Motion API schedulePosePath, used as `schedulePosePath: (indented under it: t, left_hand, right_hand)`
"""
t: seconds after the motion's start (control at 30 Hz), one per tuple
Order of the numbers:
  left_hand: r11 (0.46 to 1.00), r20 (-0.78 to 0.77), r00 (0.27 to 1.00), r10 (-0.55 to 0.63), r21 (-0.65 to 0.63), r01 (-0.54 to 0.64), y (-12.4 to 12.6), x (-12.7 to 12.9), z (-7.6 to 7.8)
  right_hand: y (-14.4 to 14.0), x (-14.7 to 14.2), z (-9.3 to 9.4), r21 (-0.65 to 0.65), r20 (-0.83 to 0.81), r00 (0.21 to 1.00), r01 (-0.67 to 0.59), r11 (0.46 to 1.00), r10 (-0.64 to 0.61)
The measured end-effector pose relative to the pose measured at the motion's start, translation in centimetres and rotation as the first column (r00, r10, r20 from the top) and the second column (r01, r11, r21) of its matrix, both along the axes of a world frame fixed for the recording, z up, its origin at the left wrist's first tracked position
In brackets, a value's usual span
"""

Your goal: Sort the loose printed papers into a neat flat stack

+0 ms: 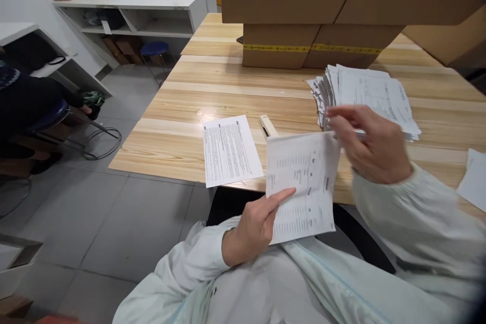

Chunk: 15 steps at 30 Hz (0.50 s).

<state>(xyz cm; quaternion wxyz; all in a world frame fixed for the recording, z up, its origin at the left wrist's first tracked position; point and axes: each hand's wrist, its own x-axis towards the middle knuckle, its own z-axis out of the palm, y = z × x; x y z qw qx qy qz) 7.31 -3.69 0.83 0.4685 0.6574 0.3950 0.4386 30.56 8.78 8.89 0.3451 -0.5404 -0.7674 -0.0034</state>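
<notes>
My left hand point(255, 223) grips a printed sheet of paper point(299, 177) over my lap, its index finger stretched across the print. The sheet has tables of text and a fold line across its middle. At the sheet's top right corner is my right hand point(370, 142), slightly blurred, with its fingers curled together. Whether it pinches anything is not clear. Just beyond the held sheet lies a beige stapler point(268, 126), partly covered by it. A second printed sheet point(230, 152) rests flat at the table's front edge, to the left.
A thick, uneven stack of papers point(370, 93) sits on the wooden table point(178, 111) beyond my right hand. Large cardboard boxes point(281, 43) stand at the back. Another sheet point(474, 179) lies far right. A person point(34, 106) sits at the left, near a blue stool point(155, 49).
</notes>
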Motion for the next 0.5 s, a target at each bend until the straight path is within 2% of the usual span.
schedulePosePath:
  t: [0.03,0.07,0.13,0.17,0.2,0.23,0.3,0.33,0.37,0.43,0.5]
  left_hand:
    - [0.995,-0.005,0.999,0.036,0.095,-0.035,-0.3,-0.1,0.1]
    - [0.983,-0.006,0.997,0.081,0.168,-0.078,-0.3,-0.1,0.2]
    - [0.954,0.005,0.987,0.158,0.258,-0.154,0.0,0.2,0.5]
    - [0.942,0.014,0.984,0.177,0.286,-0.173,0.3,0.4,0.7]
    - [0.936,0.022,0.982,0.185,0.301,-0.183,0.6,0.7,0.9]
    - [0.934,0.030,0.982,0.185,0.307,-0.185,1.0,1.0,1.1]
    - [0.942,0.060,0.984,0.168,0.286,-0.178,1.5,1.4,1.4]
    - [0.948,0.076,0.984,0.160,0.265,-0.175,1.7,1.4,1.5]
    - [0.951,0.082,0.983,0.165,0.251,-0.180,1.8,1.1,1.6]
    - [0.935,0.026,0.974,0.224,0.276,-0.222,2.1,-0.1,1.5]
    - [0.893,-0.134,0.935,0.329,0.366,-0.262,2.4,-2.1,1.1]
  right_hand:
    - [-1.7,1.8,-0.1,-0.095,-0.017,0.999,0.046,0.994,-0.047]
    - [-3.3,3.2,-0.4,-0.228,-0.084,0.996,-0.007,0.974,-0.012]
    - [-6.2,4.4,-1.5,-0.457,-0.268,0.960,-0.202,0.866,0.082]
    - [-7.3,4.3,-2.1,-0.512,-0.351,0.931,-0.280,0.812,0.100]
    - [-8.2,3.9,-2.6,-0.530,-0.402,0.912,-0.306,0.791,0.084]
    - [-8.6,3.4,-2.9,-0.521,-0.420,0.907,-0.274,0.808,0.037]
    - [-8.1,2.8,-2.7,-0.441,-0.398,0.910,-0.075,0.894,-0.120]
    - [-7.1,3.0,-2.3,-0.372,-0.377,0.902,0.062,0.926,-0.212]
    - [-5.6,3.7,-1.7,-0.289,-0.361,0.882,0.203,0.936,-0.302]
    - [-1.7,6.5,-0.6,-0.100,-0.347,0.818,0.454,0.886,-0.458]
    - [2.8,10.3,-0.1,-0.006,-0.373,0.756,0.578,0.816,-0.538]
